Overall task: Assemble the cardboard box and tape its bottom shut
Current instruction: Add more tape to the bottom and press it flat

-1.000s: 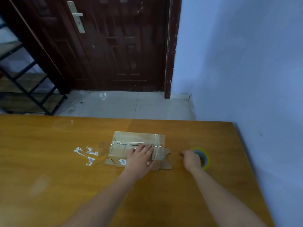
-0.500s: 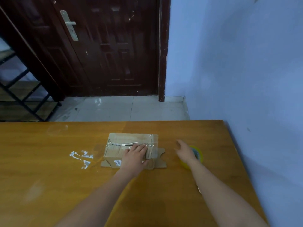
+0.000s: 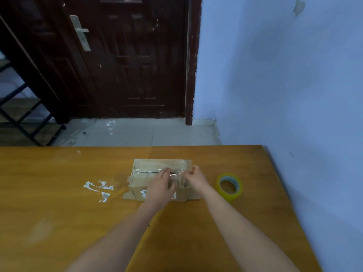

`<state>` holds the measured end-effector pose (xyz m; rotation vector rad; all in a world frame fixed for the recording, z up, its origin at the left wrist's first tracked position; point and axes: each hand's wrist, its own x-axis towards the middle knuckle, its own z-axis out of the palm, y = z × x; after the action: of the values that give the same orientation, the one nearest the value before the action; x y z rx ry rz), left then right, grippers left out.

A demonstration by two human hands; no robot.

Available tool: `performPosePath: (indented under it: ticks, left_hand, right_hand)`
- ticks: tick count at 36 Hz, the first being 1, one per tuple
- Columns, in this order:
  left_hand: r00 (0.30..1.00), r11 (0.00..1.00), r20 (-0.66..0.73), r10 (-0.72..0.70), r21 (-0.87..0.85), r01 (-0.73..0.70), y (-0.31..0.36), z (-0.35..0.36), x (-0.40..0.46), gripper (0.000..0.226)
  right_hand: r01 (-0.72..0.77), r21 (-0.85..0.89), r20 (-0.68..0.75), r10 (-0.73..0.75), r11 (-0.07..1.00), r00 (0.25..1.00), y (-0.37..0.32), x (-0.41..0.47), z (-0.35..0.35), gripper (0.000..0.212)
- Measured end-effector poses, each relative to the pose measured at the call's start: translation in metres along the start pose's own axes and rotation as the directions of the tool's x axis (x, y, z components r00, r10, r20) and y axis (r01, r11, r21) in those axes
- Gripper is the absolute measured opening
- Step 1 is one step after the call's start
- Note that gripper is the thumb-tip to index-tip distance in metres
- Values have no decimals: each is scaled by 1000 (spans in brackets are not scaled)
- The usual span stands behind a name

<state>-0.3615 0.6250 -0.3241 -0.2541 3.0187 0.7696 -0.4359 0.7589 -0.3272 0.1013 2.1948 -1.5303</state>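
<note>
cardboard is what the box [image 3: 157, 173] is made of; it is seen just below the middle of the frame, lying on the wooden table [image 3: 59, 213] with its taped bottom turned upward. clear tape [image 3: 149, 171] is laid along the centre seam and down the sides. the left hand [image 3: 160, 188] is laid flat on the box top, fingers extended and pressing, nothing gripped. the right hand [image 3: 196, 178] is placed at the box's right end, fingertips bent onto the tape edge; whether the tape is pinched or only pressed cannot be told. a yellowish tape roll [image 3: 228, 186] is left lying flat to the right of the box, apart from both hands. white scraps [image 3: 99, 188] are stuck to the table at the box's left.

the strip is judged to be in the smoothing stage. it would best be rubbed outward from the seam, with the box held steady, so that bubbles are pushed out and the loose end is folded firmly over the right edge.
</note>
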Motion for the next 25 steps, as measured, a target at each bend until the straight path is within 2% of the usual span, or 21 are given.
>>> performPosePath:
  ticks: [3,7,9,11,13,15,18,20,25]
  left_hand:
    - [990,996,-110,-85,14,87,-20,-16,-2,53]
    - [912,917,-171,-372,85,390,-57,-38,-4,54]
    - [863,869,-100,-495,-40,494,-77,-46,-2,45]
    - [868,850,-20,-496,-214,480,-90,-53,1,32]
    - [874,821,3,-487,-341,458,-96,-55,3,26]
    - [833,712,35,-552,-500,493,-100,-55,4,20]
    - [755,432,157,-637,-738,518,-106,-50,7,22]
    - [751,297,228,-620,-817,494,-113,-49,7,18]
    - [798,182,313,-515,-870,458,-126,-50,5,34]
  right_hand:
    - [-29,4,-30,29,1000,999,4,-1,12,44]
    - [-66,-41,-108,62,997,992,7,-1,17,46]
    - [-86,-44,-131,80,995,988,6,-1,19,54]
    - [-104,-59,-150,95,993,984,5,-1,21,59]
    - [-121,-69,-173,107,990,979,4,-1,23,60]
    - [-134,-49,-193,122,990,974,5,-2,26,59]
    - [-149,13,-226,148,989,963,6,-2,28,55]
    - [-166,37,-247,170,985,954,7,-2,29,54]
    - [-183,81,-295,199,980,934,7,-5,31,54]
